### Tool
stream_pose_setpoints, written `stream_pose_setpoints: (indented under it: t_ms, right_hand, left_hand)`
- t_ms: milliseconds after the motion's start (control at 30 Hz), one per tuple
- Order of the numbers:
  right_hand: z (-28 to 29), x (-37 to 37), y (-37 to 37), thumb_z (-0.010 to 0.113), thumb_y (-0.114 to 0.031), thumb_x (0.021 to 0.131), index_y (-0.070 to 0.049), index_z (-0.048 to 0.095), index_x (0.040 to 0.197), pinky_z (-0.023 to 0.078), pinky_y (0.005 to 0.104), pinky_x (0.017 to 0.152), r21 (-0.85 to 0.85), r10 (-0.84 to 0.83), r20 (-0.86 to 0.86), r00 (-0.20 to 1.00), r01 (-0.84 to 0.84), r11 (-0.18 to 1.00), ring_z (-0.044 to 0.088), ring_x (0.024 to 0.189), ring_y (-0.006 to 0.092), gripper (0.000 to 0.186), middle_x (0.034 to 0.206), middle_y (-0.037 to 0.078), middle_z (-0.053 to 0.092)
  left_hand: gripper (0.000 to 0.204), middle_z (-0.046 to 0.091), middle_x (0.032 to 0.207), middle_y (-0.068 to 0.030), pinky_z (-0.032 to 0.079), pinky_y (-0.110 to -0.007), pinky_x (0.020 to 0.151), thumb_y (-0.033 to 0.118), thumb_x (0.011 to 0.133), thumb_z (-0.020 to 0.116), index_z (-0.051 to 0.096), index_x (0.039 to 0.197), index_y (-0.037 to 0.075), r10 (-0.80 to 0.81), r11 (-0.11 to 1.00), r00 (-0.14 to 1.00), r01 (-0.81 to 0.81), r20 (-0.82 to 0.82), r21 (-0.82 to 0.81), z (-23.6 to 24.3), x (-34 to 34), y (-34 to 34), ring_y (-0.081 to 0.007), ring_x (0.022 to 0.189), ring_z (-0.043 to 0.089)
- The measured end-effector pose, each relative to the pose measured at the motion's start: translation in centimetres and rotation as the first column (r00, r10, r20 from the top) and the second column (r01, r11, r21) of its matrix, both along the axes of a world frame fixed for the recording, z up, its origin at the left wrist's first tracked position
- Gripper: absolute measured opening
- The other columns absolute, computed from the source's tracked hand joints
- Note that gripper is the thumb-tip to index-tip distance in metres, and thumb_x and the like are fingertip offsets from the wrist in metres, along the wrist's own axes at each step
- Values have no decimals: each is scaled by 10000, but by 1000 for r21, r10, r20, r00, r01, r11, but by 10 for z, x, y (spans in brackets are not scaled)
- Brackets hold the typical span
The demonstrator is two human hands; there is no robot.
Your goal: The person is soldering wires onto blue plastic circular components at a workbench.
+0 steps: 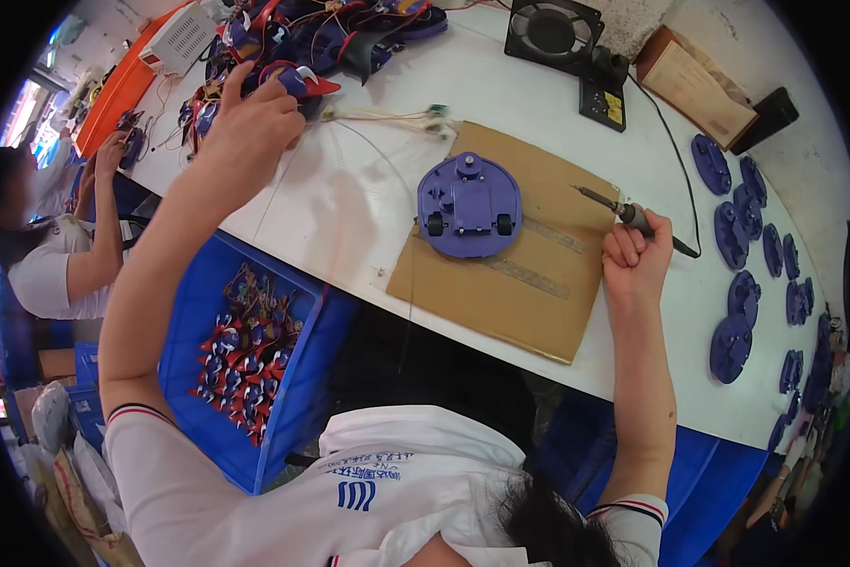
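Note:
My left hand (257, 121) reaches over the pile of toy parts at the far left, index finger stretched out and fingers apart. Right by its fingertips lies a blue toy part with a red tip (297, 79); whether they touch cannot be told. My right hand (637, 248) is closed around the handle of a soldering iron (625, 210), whose tip points left above the cardboard sheet. On that cardboard (529, 312) rests a round purple toy base (468, 206) with two small black wheels, between my hands.
Thin wires (387, 115) lie behind the cardboard. A black fan (554, 32) and an open cardboard box (697, 87) stand at the back. Several purple bases (731, 348) line the table's right. Below, a blue bin (297, 378) holds toy parts. At left, another person's arm (108, 217) works.

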State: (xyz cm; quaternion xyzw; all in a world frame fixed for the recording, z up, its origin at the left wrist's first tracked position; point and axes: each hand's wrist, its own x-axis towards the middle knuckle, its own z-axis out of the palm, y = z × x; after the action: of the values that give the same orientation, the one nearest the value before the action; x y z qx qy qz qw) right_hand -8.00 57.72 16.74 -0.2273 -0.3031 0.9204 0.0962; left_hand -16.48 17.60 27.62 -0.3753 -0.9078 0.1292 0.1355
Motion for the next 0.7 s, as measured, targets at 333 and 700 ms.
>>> stream_pose_setpoints:
  t_ms: [333,700]
  right_hand:
    - [2,3,1,526,-171,888,-24,583,850,197,225,368,-17,47,-42,998,-48,999,240,379,61,162,497,-59,339]
    - [16,13,-29,536,-216,916,-39,599,866,187,233,374,161,171,-45,984,-162,974,240,376,64,194,511,-49,347]
  left_hand:
    - [437,591,1138,-80,436,-437,898,-21,657,621,618,1072,114,-141,932,973,68,184,356,-60,87,29,-287,1115,543]
    - [288,627,1089,-126,519,-425,800,76,789,702,633,1063,22,-638,603,723,255,265,756,-93,123,54,-317,1005,622]
